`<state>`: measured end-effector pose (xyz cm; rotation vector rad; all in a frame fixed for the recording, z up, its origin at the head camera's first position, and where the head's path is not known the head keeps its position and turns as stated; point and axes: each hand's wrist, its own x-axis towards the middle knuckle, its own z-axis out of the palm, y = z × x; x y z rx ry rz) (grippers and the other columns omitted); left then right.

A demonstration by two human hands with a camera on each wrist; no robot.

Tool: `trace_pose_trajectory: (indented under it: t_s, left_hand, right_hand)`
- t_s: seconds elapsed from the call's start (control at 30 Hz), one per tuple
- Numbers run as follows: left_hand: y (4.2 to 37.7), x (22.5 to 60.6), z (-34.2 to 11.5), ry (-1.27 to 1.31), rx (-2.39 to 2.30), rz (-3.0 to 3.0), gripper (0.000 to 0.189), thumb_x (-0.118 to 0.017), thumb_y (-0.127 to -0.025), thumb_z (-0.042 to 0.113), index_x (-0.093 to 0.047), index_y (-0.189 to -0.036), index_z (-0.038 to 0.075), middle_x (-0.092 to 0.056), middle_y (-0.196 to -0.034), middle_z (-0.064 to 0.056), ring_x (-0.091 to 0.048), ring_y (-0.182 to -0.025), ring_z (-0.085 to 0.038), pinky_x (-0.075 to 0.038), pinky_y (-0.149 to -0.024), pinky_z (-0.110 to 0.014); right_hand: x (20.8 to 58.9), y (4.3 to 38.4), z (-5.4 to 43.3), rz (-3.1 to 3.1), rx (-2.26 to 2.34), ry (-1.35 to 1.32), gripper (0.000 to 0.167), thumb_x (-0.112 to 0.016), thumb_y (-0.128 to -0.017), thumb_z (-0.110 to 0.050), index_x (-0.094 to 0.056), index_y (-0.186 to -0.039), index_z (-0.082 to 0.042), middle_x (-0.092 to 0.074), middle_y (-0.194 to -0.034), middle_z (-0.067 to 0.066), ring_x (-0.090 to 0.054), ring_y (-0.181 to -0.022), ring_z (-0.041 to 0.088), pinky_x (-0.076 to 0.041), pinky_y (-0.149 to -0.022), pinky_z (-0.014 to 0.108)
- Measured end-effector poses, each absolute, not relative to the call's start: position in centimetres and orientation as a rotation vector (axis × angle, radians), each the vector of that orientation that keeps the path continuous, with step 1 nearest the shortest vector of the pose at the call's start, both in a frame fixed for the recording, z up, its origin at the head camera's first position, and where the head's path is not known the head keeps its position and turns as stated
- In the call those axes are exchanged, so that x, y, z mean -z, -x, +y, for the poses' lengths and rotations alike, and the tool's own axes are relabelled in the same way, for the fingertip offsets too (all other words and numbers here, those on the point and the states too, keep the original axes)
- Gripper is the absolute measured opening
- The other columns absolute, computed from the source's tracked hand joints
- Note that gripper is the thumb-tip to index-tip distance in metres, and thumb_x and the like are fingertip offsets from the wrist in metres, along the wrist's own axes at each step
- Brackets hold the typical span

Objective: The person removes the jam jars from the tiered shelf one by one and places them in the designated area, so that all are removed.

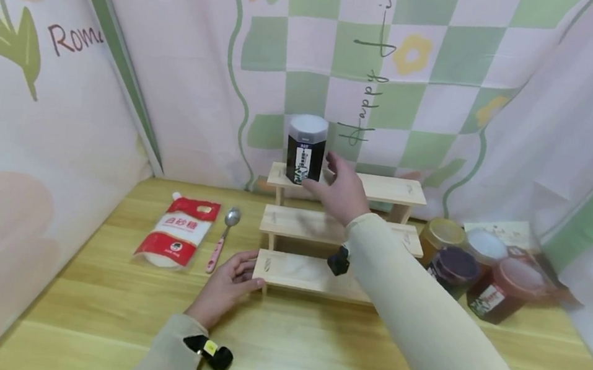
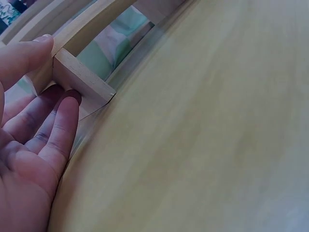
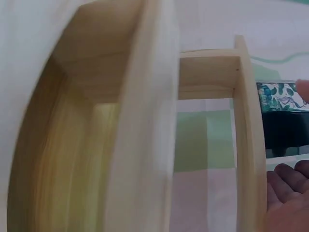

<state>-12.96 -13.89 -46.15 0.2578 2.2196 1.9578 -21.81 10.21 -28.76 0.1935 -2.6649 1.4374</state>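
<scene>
A dark jar [image 1: 300,157] with a pale lid and a white label stands upright at the left end of the top tier of a wooden three-tier stand [image 1: 313,271]. My right hand [image 1: 343,191] is beside the jar with fingers spread. In the right wrist view a gap shows between the jar [image 3: 285,128] and the fingers [image 3: 289,181]; the thumb tip overlaps its patterned label, contact unclear. My left hand [image 1: 227,282] grips the lowest tier's left end. Its thumb [image 2: 26,58] lies along the board's edge, with the other fingers curled beneath, near the stand's leg [image 2: 79,79].
Left of the stand lie a red-and-white bag [image 1: 178,232] and a spoon [image 1: 223,241] with a pink handle. At the right stand several jars, among them a yellow-lidded one [image 1: 444,232] and a reddish one [image 1: 504,290], before a brown-and-white packet [image 1: 515,235]. Patterned curtains [image 1: 188,71] hang behind.
</scene>
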Motion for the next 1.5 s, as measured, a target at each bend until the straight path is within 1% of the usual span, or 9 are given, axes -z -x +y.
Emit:
trace_pose_trajectory:
  t_s: [0.2,0.37,0.53,0.67,0.8,0.97,1.17,1.5]
  left_hand:
    - [13.1,46.1,-13.3,-0.294,-1.933,2.22,0.069,-0.078,-0.088,0.028,-0.045,-0.147,0.013,-0.063,-0.135,-0.008,-0.059,-0.123,-0.025,-0.045,-0.108,-0.043]
    - [13.0,46.1,-13.0,-0.302,-1.932,2.21,0.069,-0.078,-0.088,0.027,-0.045,-0.148,0.013,-0.063,-0.135,-0.007,-0.06,-0.121,-0.024,-0.046,-0.107,-0.042]
    - [13.0,45.9,-13.1,-0.283,-1.918,2.22,0.069,-0.078,-0.088,0.026,-0.045,-0.148,0.013,-0.063,-0.136,-0.007,-0.06,-0.121,-0.024,-0.046,-0.107,-0.043]
    - [13.1,45.8,-13.2,-0.264,-1.911,2.224,0.069,-0.078,-0.088,0.025,-0.045,-0.148,0.013,-0.062,-0.136,-0.007,-0.059,-0.122,-0.024,-0.045,-0.107,-0.043]
    - [13.2,45.9,-13.3,-0.251,-1.906,2.239,0.068,-0.078,-0.088,0.024,-0.046,-0.147,0.014,-0.063,-0.136,-0.006,-0.059,-0.122,-0.024,-0.045,-0.108,-0.043]
    - [13.2,46.0,-13.4,-0.243,-1.915,2.247,0.068,-0.078,-0.088,0.023,-0.046,-0.147,0.014,-0.064,-0.135,-0.006,-0.06,-0.122,-0.023,-0.046,-0.106,-0.043]
    - [13.1,46.1,-13.6,-0.252,-1.932,2.24,0.068,-0.078,-0.088,0.024,-0.047,-0.147,0.014,-0.064,-0.135,-0.006,-0.06,-0.122,-0.023,-0.047,-0.106,-0.042]
    - [13.1,46.1,-13.8,-0.254,-1.947,2.222,0.068,-0.078,-0.088,0.024,-0.046,-0.147,0.012,-0.063,-0.135,-0.007,-0.06,-0.122,-0.024,-0.046,-0.106,-0.042]
  right_hand:
    - [27.7,23.0,9.0,-2.589,-1.582,-0.101,0.093,-0.08,-0.085,-0.038,-0.028,-0.157,-0.009,-0.043,-0.154,0.014,-0.043,-0.139,0.03,-0.036,-0.114,0.047]
    - [27.4,23.1,8.7,-2.577,-1.597,-0.056,0.087,-0.078,-0.087,-0.039,-0.031,-0.153,-0.007,-0.049,-0.147,0.014,-0.047,-0.134,0.031,-0.039,-0.112,0.048]
    - [27.3,23.2,8.9,-2.609,-1.56,-0.056,0.088,-0.077,-0.088,-0.042,-0.03,-0.154,-0.007,-0.046,-0.15,0.014,-0.045,-0.137,0.031,-0.037,-0.114,0.049]
    - [27.3,23.2,9.2,-2.642,-1.527,-0.069,0.092,-0.078,-0.086,-0.044,-0.03,-0.155,-0.008,-0.044,-0.152,0.014,-0.043,-0.139,0.031,-0.035,-0.115,0.05]
    - [27.4,23.2,9.5,-2.648,-1.529,-0.094,0.096,-0.082,-0.081,-0.046,-0.032,-0.154,-0.008,-0.046,-0.151,0.013,-0.044,-0.137,0.031,-0.036,-0.114,0.05]
    - [27.6,23.3,9.4,-2.653,-1.541,-0.125,0.092,-0.083,-0.08,-0.047,-0.038,-0.15,-0.009,-0.05,-0.147,0.013,-0.047,-0.135,0.031,-0.037,-0.113,0.05]
    - [27.8,23.1,9.2,-2.649,-1.549,-0.11,0.095,-0.084,-0.079,-0.047,-0.036,-0.149,-0.005,-0.049,-0.147,0.015,-0.047,-0.135,0.031,-0.038,-0.113,0.049]
    - [28.4,22.4,9.3,-2.64,-1.539,-0.19,0.099,-0.085,-0.075,-0.053,-0.038,-0.152,-0.014,-0.049,-0.15,0.011,-0.045,-0.137,0.03,-0.034,-0.115,0.05]
